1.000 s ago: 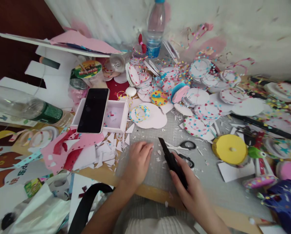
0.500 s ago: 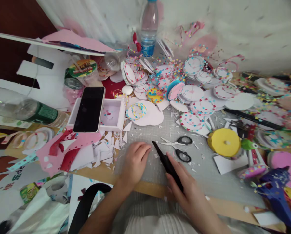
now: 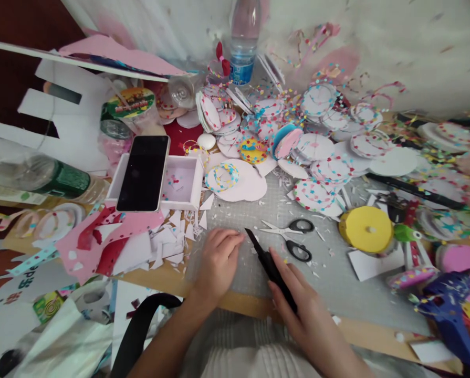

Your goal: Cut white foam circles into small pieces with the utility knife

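My right hand [image 3: 298, 299] is closed around a black utility knife [image 3: 273, 270], its dark blade pointing up and left over the grey cutting mat [image 3: 254, 215]. My left hand [image 3: 220, 262] rests near the mat's left part, fingers bent and pressed together, the thumb side toward the blade tip without touching it. Whether it pinches anything is too small to tell. Just beyond the knife lie open scissors [image 3: 290, 236] with black handles.
A phone [image 3: 143, 173] lies across a white box [image 3: 183, 181]. White paper scraps [image 3: 167, 241] are heaped left. Decorated paper discs [image 3: 315, 194], a yellow disc [image 3: 365, 229] and a blue glue gun [image 3: 445, 304] stand right. A water bottle [image 3: 243, 47] is behind.
The view has shifted slightly, so objects behind appear a little displaced. Both hands and the knife hold nearly the same pose.
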Available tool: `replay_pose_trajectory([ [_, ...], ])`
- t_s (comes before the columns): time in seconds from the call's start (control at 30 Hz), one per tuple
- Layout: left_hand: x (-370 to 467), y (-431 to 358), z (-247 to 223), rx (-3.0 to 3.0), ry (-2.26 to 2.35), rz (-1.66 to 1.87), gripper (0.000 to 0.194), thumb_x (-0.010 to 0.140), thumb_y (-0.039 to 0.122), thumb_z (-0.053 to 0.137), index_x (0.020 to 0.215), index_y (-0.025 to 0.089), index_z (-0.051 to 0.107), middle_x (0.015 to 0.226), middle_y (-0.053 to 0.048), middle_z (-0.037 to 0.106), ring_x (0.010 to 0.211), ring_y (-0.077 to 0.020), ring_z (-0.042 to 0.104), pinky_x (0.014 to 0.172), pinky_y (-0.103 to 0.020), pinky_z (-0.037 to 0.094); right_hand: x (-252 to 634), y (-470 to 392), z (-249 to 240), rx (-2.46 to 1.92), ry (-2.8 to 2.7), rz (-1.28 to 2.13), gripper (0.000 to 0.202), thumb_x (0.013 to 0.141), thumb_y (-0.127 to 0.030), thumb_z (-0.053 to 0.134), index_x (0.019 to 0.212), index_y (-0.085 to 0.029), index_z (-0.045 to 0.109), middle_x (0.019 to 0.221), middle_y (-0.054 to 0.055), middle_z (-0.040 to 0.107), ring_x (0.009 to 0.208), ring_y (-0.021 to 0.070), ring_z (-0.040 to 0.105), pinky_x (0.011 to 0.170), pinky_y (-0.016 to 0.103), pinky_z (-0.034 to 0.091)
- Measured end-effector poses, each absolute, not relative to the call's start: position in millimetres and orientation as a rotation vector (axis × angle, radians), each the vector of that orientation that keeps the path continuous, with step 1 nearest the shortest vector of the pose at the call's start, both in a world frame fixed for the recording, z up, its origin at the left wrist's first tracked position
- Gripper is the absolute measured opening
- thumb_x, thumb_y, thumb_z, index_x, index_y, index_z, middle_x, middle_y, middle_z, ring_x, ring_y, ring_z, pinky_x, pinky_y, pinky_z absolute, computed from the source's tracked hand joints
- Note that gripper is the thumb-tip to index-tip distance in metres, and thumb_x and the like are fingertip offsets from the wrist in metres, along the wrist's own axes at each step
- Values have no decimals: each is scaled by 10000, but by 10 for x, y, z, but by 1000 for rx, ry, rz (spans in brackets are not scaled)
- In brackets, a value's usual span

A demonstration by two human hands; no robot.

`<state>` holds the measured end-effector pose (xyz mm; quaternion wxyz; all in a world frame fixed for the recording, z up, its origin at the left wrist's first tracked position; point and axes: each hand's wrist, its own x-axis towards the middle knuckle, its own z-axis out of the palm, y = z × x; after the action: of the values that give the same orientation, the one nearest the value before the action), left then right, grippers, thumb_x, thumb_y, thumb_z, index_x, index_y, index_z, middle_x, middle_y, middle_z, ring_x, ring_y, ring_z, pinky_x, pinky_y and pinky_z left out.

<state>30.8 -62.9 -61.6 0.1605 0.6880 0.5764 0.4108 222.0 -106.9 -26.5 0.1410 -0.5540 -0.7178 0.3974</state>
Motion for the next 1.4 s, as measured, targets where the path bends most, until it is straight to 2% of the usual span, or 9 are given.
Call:
replay_pose_trajectory([
  [0.23, 308, -609, -597, 1946, 1619, 1169, 209, 892, 62, 506, 888, 184, 676, 851, -46, 690, 834, -165, 607, 759, -315, 528, 2183, -1060, -255, -1604, -2168, 1086, 592, 988, -228, 335, 1536, -303, 124, 1215, 131, 580, 964, 235, 677, 838, 383, 560],
  [0.4, 316, -602, -582, 1942, 1629, 1143, 217, 899, 77, 494, 902, 188, 680, 851, -51, 692, 831, -170, 612, 763, -323, 531, 2152, -1056, -283, -1617, -2153, 1032, 603, 981, -214, 341, 1539, -291, 127, 1192, 130, 587, 954, 239, 682, 757, 342, 581],
  [0.63, 320, -619, -586, 1948, 1619, 1117, 258, 899, 38, 460, 932, 184, 670, 870, -58, 682, 859, -172, 597, 776, -332, 529, 2148, -1051, -286, -1625, -2153, 1034, 610, 975, -210, 342, 1539, -306, 128, 1183, 125, 587, 949, 245, 679, 769, 355, 578],
  [0.8, 325, -625, -614, 1982, 1607, 1136, 261, 885, 18, 465, 942, 173, 667, 888, -66, 682, 873, -177, 599, 792, -339, 531, 2135, -997, -258, -1626, -2162, 1087, 607, 974, -210, 340, 1540, -295, 139, 1092, 108, 604, 892, 242, 686, 759, 360, 578],
  [1.0, 332, -599, -606, 1912, 1621, 1177, 226, 891, 50, 497, 900, 188, 675, 849, -45, 689, 833, -165, 611, 766, -321, 533, 2196, -1042, -249, -1595, -2166, 1116, 604, 979, -204, 340, 1538, -300, 132, 1149, 116, 590, 974, 237, 666, 805, 357, 561],
  [1.13, 332, -591, -598, 1912, 1628, 1200, 196, 884, 62, 529, 894, 187, 680, 847, -42, 696, 821, -159, 619, 759, -304, 529, 2189, -1083, -265, -1640, -2143, 1123, 592, 982, -213, 329, 1537, -296, 139, 1154, 117, 589, 959, 241, 667, 802, 365, 559],
  [1.4, 315, -601, -529, 1736, 1591, 1299, 136, 854, 108, 610, 832, 194, 714, 822, -40, 710, 797, -153, 638, 748, -293, 519, 2279, -1016, -236, -1610, -2105, 992, 548, 979, -226, 379, 1505, -302, 244, 1121, 104, 574, 925, 211, 659, 772, 324, 559],
])
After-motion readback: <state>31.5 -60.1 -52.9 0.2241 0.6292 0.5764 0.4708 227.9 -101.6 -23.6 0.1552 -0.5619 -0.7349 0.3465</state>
